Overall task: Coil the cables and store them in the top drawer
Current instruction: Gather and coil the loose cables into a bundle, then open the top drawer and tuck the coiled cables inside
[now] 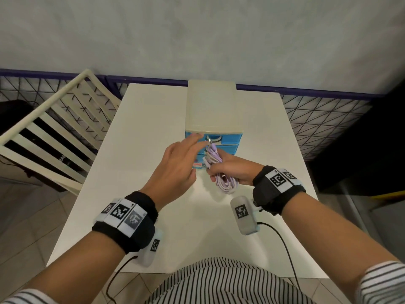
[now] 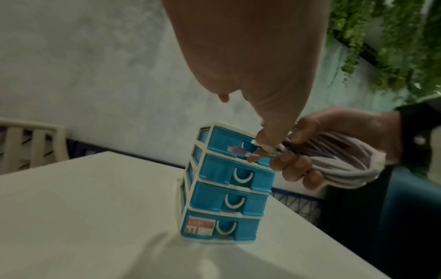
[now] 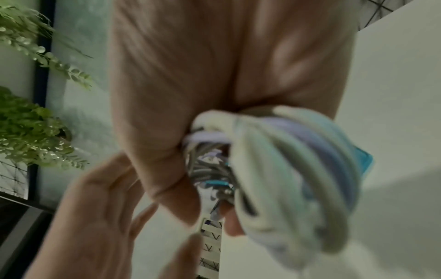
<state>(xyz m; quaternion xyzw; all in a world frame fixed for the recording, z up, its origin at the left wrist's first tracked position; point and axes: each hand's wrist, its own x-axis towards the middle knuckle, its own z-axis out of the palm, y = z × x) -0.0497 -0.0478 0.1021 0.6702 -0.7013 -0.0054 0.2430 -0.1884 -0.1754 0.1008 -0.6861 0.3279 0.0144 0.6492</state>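
A small drawer unit with a cream top and blue drawers stands at the middle back of the white table. Its drawers look closed. My right hand grips a coiled bundle of lilac and white cables just in front of the unit, plug ends pointing at the drawers. The coil hangs from that hand. My left hand stretches out with straight fingers, tips at the top drawer front. The coil is blurred in the right wrist view.
A cream slatted chair stands close to the table's left edge. A wire-mesh fence runs behind the table, below a grey wall. A dark object stands at the right. Bare tabletop lies left of and in front of the unit.
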